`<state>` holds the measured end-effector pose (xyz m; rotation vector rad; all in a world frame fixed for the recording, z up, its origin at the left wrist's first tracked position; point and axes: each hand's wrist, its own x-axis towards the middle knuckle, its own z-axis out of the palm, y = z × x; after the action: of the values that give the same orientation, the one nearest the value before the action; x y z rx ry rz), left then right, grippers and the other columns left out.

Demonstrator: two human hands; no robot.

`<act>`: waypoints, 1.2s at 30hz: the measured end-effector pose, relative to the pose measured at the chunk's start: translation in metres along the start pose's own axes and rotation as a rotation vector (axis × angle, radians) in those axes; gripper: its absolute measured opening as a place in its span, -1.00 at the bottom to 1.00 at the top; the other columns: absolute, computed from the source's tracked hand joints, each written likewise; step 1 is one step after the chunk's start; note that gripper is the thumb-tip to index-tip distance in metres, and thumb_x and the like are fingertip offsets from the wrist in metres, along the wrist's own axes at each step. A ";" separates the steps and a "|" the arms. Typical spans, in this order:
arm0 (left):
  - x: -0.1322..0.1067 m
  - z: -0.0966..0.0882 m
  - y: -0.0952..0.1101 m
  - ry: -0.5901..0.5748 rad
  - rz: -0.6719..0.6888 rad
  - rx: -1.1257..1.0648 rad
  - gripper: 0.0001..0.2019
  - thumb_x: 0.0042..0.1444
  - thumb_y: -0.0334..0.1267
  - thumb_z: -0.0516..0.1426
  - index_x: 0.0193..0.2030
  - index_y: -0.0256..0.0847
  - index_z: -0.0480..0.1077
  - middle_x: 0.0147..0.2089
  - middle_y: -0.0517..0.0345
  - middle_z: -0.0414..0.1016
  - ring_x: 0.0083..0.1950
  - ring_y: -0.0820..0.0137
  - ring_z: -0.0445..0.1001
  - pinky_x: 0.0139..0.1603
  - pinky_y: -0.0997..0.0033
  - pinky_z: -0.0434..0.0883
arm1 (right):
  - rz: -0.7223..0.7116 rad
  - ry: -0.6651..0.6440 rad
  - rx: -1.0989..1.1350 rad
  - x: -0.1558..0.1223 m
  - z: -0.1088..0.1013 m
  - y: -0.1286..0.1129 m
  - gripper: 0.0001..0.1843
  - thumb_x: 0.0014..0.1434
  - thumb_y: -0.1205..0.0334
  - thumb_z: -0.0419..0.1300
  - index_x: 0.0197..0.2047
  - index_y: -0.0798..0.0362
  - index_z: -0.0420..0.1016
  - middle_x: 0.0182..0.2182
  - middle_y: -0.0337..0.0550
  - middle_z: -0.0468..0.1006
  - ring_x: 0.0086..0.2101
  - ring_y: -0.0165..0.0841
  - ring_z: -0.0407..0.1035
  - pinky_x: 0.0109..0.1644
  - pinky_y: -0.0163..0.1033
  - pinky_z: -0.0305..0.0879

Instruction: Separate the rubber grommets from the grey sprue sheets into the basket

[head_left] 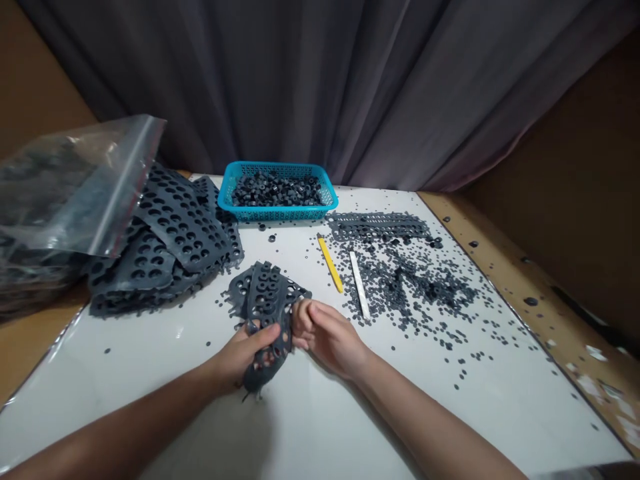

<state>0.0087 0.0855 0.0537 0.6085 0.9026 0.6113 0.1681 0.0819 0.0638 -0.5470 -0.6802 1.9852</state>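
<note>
My left hand (240,357) grips a dark grey perforated rubber sheet (265,300), thumb on top and fingers beneath. The piece is curled, with rows of round holes and raised rings. At its right edge my right hand (327,333) is closed, the fingers curled against the thumb; whatever they pinch is hidden. Just beyond my right hand lie a yellow craft-knife-like tool (331,263) and a white flat stick (359,287). Many small dark discs (400,293) are scattered to the right of them.
A turquoise basket (277,213) full of small dark rubber rings stands at the back. Stacked perforated sheets (185,233) lie at left, beside a clear zip bag (75,193). More perforated strips (380,225) rest at back right. A grey curtain (300,80) hangs behind the white table (165,373).
</note>
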 end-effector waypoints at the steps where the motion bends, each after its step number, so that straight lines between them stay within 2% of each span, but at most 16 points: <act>1: -0.002 0.001 0.000 -0.036 0.046 0.061 -0.54 -0.30 0.10 0.31 -0.49 -0.30 0.38 -0.61 0.21 0.32 -0.58 0.54 0.21 -0.57 0.54 0.16 | -0.013 0.018 -0.111 -0.001 -0.001 -0.002 -0.66 0.14 0.07 0.14 -0.54 0.11 0.28 -0.59 -0.30 0.11 -0.57 -0.49 -0.02 -0.47 -0.31 -0.13; 3: -0.006 0.002 0.000 -0.118 0.138 0.246 -0.57 -0.21 0.08 0.28 -0.44 -0.29 0.36 -0.57 0.24 0.27 -0.53 0.53 0.20 -0.51 0.53 0.18 | -0.031 0.062 -0.291 -0.005 -0.001 -0.006 -0.67 0.13 0.04 0.14 -0.51 0.12 0.31 -0.59 -0.30 0.14 -0.57 -0.48 0.00 -0.46 -0.29 -0.14; 6: -0.011 0.003 0.005 -0.221 0.215 0.498 -0.66 -0.04 -0.01 0.20 -0.47 -0.27 0.29 -0.52 0.24 0.23 -0.45 0.50 0.21 -0.41 0.51 0.21 | -0.060 0.120 -0.417 -0.011 0.004 -0.015 -0.69 0.12 0.05 0.13 -0.49 0.11 0.30 -0.59 -0.31 0.13 -0.55 -0.48 -0.03 -0.46 -0.30 -0.15; 10: -0.016 0.004 0.013 -0.163 0.216 0.638 -0.68 0.14 -0.07 0.03 -0.50 -0.26 0.24 -0.53 0.22 0.24 -0.47 0.47 0.23 -0.42 0.48 0.23 | -0.048 0.204 -0.481 -0.014 0.008 -0.021 -0.81 0.08 0.22 0.05 -0.52 0.09 0.26 -0.63 -0.35 0.07 -0.58 -0.49 -0.08 -0.50 -0.32 -0.16; 13: -0.020 0.007 0.019 -0.186 0.239 0.741 -0.73 0.16 -0.16 0.00 -0.50 -0.25 0.22 -0.51 0.20 0.24 -0.44 0.45 0.23 -0.40 0.48 0.23 | 0.005 0.283 -0.660 -0.013 0.006 -0.020 -0.84 -0.03 0.38 -0.05 -0.58 0.09 0.26 -0.68 -0.32 0.16 -0.61 -0.48 -0.01 -0.53 -0.34 -0.13; 16: -0.022 0.009 0.023 -0.207 0.234 0.854 -0.75 0.16 -0.20 -0.03 -0.50 -0.23 0.22 -0.50 0.20 0.24 -0.44 0.44 0.22 -0.40 0.47 0.21 | 0.024 0.279 -0.826 -0.013 0.006 -0.018 -0.79 -0.06 0.42 -0.10 -0.59 0.09 0.29 -0.68 -0.27 0.26 -0.59 -0.45 0.11 -0.50 -0.34 -0.03; 19: -0.023 0.011 0.023 -0.180 0.246 0.961 -0.74 0.17 -0.23 -0.05 -0.53 -0.22 0.20 -0.52 0.21 0.23 -0.46 0.45 0.19 -0.41 0.48 0.17 | -0.049 0.271 -0.982 -0.015 0.010 -0.017 -0.76 -0.02 0.43 -0.10 -0.58 0.08 0.32 -0.67 -0.28 0.24 -0.57 -0.44 0.12 -0.47 -0.33 0.01; 22: -0.023 0.013 0.023 -0.156 0.291 1.030 -0.75 0.15 -0.27 -0.04 -0.55 -0.22 0.20 -0.53 0.23 0.22 -0.46 0.46 0.18 -0.40 0.49 0.16 | -0.119 0.274 -1.157 -0.019 0.015 -0.015 -0.77 0.03 0.42 -0.08 -0.59 0.07 0.25 -0.64 -0.28 0.26 -0.55 -0.44 0.15 -0.44 -0.33 0.03; 25: -0.024 0.018 0.024 -0.163 0.315 1.021 -0.81 0.12 -0.33 -0.02 -0.48 -0.23 0.30 -0.46 0.20 0.34 -0.41 0.43 0.27 -0.35 0.50 0.22 | -0.132 0.233 -1.353 -0.022 0.020 -0.013 -0.80 0.09 0.30 0.03 -0.55 0.06 0.19 -0.62 -0.30 0.26 -0.55 -0.45 0.14 -0.45 -0.33 0.00; 27: -0.025 0.019 0.026 -0.174 0.329 1.004 -0.86 0.07 -0.38 0.00 -0.42 -0.23 0.35 -0.40 0.16 0.41 -0.35 0.40 0.34 -0.28 0.49 0.26 | -0.129 0.181 -1.455 -0.023 0.021 -0.012 -0.74 0.10 0.16 0.11 -0.53 0.05 0.18 -0.61 -0.30 0.27 -0.55 -0.45 0.13 -0.46 -0.32 -0.04; 30: -0.025 0.015 0.029 -0.233 0.336 0.969 -0.92 0.00 -0.37 0.07 -0.44 -0.24 0.38 -0.40 0.15 0.44 -0.35 0.37 0.37 -0.30 0.48 0.28 | -0.104 0.076 -1.481 -0.022 0.020 -0.011 -0.66 0.17 0.08 0.07 -0.55 0.06 0.16 -0.62 -0.30 0.25 -0.56 -0.47 0.11 -0.47 -0.32 -0.06; 32: -0.023 0.010 0.029 -0.267 0.303 0.854 -0.83 0.03 -0.23 0.09 -0.48 -0.26 0.38 -0.45 0.12 0.42 -0.40 0.37 0.36 -0.37 0.48 0.27 | -0.108 0.036 -1.425 -0.021 0.019 -0.011 -0.66 0.22 0.14 0.01 -0.56 0.07 0.18 -0.62 -0.31 0.22 -0.56 -0.48 0.11 -0.47 -0.33 -0.04; 33: -0.021 0.007 0.028 -0.244 0.264 0.774 -0.74 0.05 -0.12 0.09 -0.51 -0.27 0.37 -0.50 0.11 0.40 -0.44 0.37 0.35 -0.43 0.48 0.25 | -0.116 0.025 -1.383 -0.020 0.019 -0.011 -0.66 0.23 0.16 -0.01 -0.55 0.07 0.20 -0.62 -0.31 0.22 -0.56 -0.48 0.11 -0.46 -0.34 -0.03; 36: -0.013 0.001 0.020 -0.087 0.121 0.587 -0.51 0.03 0.13 0.06 -0.64 -0.29 0.32 -0.65 0.11 0.32 -0.58 0.43 0.28 -0.56 0.49 0.18 | -0.112 -0.032 -1.171 -0.019 0.018 -0.006 -0.69 0.24 0.18 0.00 -0.50 0.09 0.32 -0.57 -0.26 0.35 -0.52 -0.46 0.20 -0.41 -0.34 0.08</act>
<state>-0.0006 0.0894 0.0749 1.2148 0.9698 0.4185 0.1697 0.0632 0.0833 -1.1043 -1.8448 1.3210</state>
